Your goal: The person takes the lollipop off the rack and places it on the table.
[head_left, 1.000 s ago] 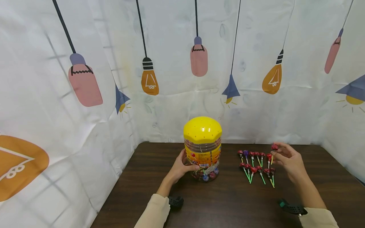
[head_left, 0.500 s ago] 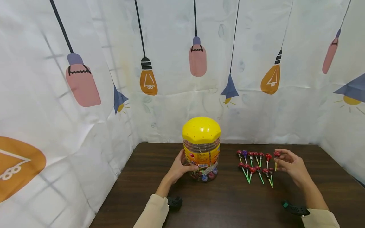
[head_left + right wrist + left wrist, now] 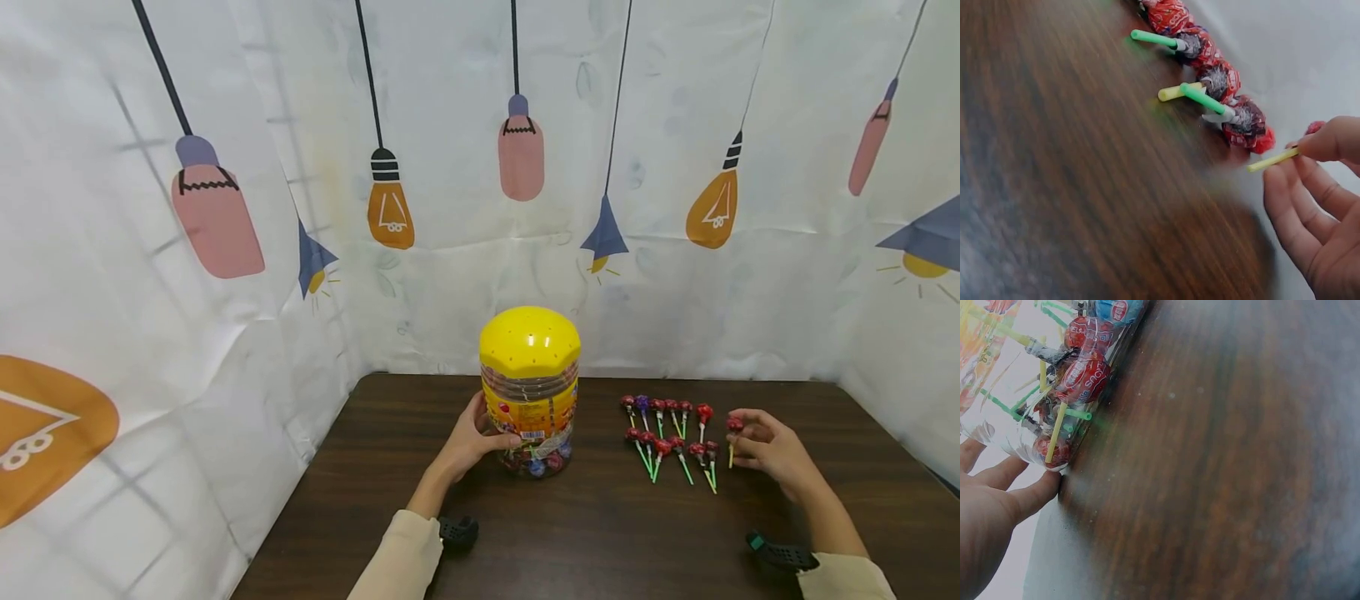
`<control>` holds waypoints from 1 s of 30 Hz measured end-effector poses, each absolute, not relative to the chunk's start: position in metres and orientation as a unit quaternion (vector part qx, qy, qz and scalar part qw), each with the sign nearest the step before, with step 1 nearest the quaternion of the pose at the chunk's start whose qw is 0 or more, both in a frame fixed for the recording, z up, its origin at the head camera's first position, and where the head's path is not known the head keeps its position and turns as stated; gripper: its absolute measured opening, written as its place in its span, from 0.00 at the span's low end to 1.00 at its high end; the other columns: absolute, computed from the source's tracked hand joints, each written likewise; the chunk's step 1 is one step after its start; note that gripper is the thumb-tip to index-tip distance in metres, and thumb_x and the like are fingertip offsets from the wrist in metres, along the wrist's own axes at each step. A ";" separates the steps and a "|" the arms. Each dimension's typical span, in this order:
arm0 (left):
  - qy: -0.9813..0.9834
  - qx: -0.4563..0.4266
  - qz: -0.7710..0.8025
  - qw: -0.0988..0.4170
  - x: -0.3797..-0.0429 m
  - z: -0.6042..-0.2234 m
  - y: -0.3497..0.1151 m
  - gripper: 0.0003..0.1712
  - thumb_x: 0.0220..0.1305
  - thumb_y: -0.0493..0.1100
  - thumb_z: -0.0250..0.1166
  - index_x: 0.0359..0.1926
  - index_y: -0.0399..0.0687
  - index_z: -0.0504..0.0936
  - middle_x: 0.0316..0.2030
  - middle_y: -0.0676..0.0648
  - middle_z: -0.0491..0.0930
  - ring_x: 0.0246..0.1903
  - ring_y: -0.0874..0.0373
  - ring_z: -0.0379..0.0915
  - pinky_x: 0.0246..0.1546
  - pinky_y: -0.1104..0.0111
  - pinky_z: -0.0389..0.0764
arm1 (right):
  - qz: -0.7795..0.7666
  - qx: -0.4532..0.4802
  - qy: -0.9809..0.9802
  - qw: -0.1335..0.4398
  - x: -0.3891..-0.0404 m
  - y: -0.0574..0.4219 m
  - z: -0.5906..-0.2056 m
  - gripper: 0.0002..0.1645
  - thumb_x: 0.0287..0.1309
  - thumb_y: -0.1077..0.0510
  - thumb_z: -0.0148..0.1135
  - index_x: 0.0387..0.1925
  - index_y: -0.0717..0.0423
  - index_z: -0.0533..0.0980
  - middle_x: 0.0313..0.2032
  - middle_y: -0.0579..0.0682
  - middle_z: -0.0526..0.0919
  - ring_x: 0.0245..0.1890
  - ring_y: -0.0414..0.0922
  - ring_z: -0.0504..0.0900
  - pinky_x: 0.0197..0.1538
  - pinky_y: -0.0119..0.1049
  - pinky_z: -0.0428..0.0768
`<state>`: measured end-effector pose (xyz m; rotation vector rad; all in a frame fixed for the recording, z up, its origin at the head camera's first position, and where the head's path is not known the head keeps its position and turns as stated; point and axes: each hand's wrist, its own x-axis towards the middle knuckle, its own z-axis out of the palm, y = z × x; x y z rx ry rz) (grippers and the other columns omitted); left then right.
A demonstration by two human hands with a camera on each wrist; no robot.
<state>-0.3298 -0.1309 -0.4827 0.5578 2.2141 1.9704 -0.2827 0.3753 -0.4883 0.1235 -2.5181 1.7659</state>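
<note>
A tall clear plastic jar (image 3: 531,407) with a yellow lid (image 3: 529,342) and printed label stands on the dark wooden table. Lollipops show through its base, closer up in the left wrist view. My left hand (image 3: 467,443) holds the jar low on its left side, thumb across the front. With my right hand (image 3: 776,457) I pinch a red-wrapped lollipop (image 3: 734,425), its yellow stick (image 3: 1272,159) pointing down in the head view. That hand is just right of two rows of lollipops lying on the table: a back row (image 3: 658,406) and a front row (image 3: 662,447).
The wooden table (image 3: 585,533) ends at a white cloth backdrop (image 3: 450,292) printed with hanging lamps, behind and along both sides. Black bands (image 3: 459,533) circle both wrists below cream sleeves (image 3: 401,554).
My right hand has carried the lollipop from above the back row's right end, rightward and toward me, lower over the table. My left hand stays on the jar.
</note>
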 end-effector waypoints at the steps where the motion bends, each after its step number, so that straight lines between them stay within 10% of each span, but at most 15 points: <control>1: 0.733 0.184 0.652 0.063 -0.330 -0.483 -0.131 0.56 0.59 0.48 0.78 0.80 0.58 0.53 0.75 0.47 0.63 0.74 0.43 0.62 0.70 0.44 0.71 | 0.570 0.041 -0.820 0.027 -0.283 0.375 -0.489 0.21 0.71 0.63 0.60 0.61 0.48 0.72 0.38 0.48 0.81 0.41 0.33 0.86 0.40 0.36 0.89; 9: 0.732 0.184 0.653 0.062 -0.330 -0.483 -0.132 0.55 0.59 0.48 0.77 0.80 0.57 0.53 0.75 0.46 0.64 0.73 0.43 0.64 0.70 0.45 0.72 | 0.521 0.046 -0.852 0.012 -0.282 0.374 -0.491 0.28 0.71 0.64 0.59 0.65 0.72 0.62 0.39 0.53 0.82 0.36 0.38 0.84 0.39 0.37 0.88; 30: 0.738 0.182 0.647 0.060 -0.330 -0.485 -0.132 0.55 0.59 0.49 0.77 0.80 0.58 0.53 0.74 0.47 0.65 0.74 0.43 0.62 0.71 0.42 0.70 | 0.385 0.043 -0.922 -0.004 -0.282 0.380 -0.486 0.31 0.69 0.55 0.65 0.65 0.69 0.70 0.44 0.57 0.82 0.39 0.41 0.78 0.41 0.38 0.77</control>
